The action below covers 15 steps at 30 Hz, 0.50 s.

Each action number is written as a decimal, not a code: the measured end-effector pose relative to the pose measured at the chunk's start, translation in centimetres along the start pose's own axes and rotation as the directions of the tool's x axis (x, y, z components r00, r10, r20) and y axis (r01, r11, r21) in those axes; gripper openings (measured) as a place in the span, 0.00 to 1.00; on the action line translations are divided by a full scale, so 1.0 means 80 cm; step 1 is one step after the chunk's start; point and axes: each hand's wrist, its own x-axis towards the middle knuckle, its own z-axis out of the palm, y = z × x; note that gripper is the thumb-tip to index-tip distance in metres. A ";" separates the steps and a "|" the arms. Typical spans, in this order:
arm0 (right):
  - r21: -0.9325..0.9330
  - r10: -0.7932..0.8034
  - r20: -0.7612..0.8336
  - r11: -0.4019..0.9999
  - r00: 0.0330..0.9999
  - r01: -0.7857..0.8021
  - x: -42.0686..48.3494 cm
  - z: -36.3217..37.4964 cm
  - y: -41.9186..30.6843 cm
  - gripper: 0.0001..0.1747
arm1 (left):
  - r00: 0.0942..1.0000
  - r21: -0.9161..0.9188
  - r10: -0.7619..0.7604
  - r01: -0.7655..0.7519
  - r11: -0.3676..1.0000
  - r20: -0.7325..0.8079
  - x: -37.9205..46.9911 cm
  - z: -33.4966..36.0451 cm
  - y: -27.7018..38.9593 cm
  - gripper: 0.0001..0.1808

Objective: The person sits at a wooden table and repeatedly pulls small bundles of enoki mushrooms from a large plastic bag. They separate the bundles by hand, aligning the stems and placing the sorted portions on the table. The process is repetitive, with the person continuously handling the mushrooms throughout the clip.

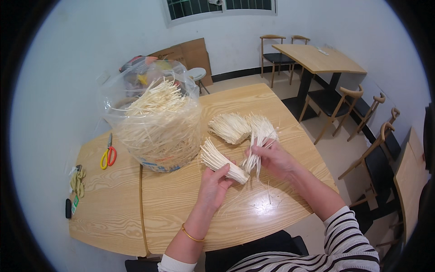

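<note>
A compact bundle of pale, thin stems that look like enoki mushrooms (222, 163) lies in my left hand (215, 183), the thumb across its top. My right hand (270, 156) pinches a loose bunch of similar strands (253, 159) just right of that bundle. Beyond my hands, a cut clump of stems (229, 127) rests on the wooden table (183, 210). Another pile of strands (261, 125) touches its right side, partly hidden by my right hand. To the left stands a large clear plastic bag (159, 136), its top open, filled with more strands.
Scissors with yellow and red handles (108, 156) lie left of the bag. Gloves (78, 182) and a small black object (68, 208) are at the table's left edge. Loose strand scraps (269, 193) lie before me. A second table (323, 59) and several chairs stand to the right.
</note>
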 end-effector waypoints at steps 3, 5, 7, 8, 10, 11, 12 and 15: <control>0.062 -0.062 0.005 0.996 0.998 0.061 0.003 -0.014 -0.017 0.07 | 1.000 -0.023 0.006 -0.006 1.000 -0.003 0.004 -0.004 -0.001 0.20; -0.015 -0.029 -0.026 0.999 0.999 0.028 0.004 -0.017 -0.019 0.06 | 1.000 -0.043 0.006 -0.005 0.999 0.013 0.004 -0.003 -0.001 0.21; -0.051 0.024 -0.055 0.998 0.998 -0.026 0.006 -0.020 -0.014 0.07 | 0.999 -0.056 -0.002 0.005 0.998 0.048 0.002 0.000 0.001 0.21; -0.059 0.042 -0.039 0.997 0.998 -0.044 0.005 -0.019 -0.013 0.07 | 0.998 -0.047 -0.006 0.009 0.999 0.061 0.002 0.001 0.001 0.22; -0.074 0.085 -0.006 0.994 0.996 -0.085 0.005 -0.011 -0.004 0.08 | 0.997 -0.030 -0.015 0.018 0.999 0.082 0.001 0.000 -0.001 0.23; -0.164 0.084 -0.017 0.983 0.996 -0.086 0.003 -0.005 -0.003 0.09 | 0.997 -0.015 -0.020 0.022 1.000 0.080 0.000 0.002 -0.001 0.24; -0.252 0.083 -0.029 0.964 0.996 -0.087 -0.001 0.004 -0.004 0.09 | 0.997 -0.002 -0.026 0.027 1.000 0.079 -0.002 0.005 0.000 0.24; -0.432 0.046 -0.020 0.901 0.999 -0.050 0.000 0.009 0.011 0.07 | 0.992 0.059 -0.054 0.047 0.997 0.112 -0.001 0.002 -0.003 0.25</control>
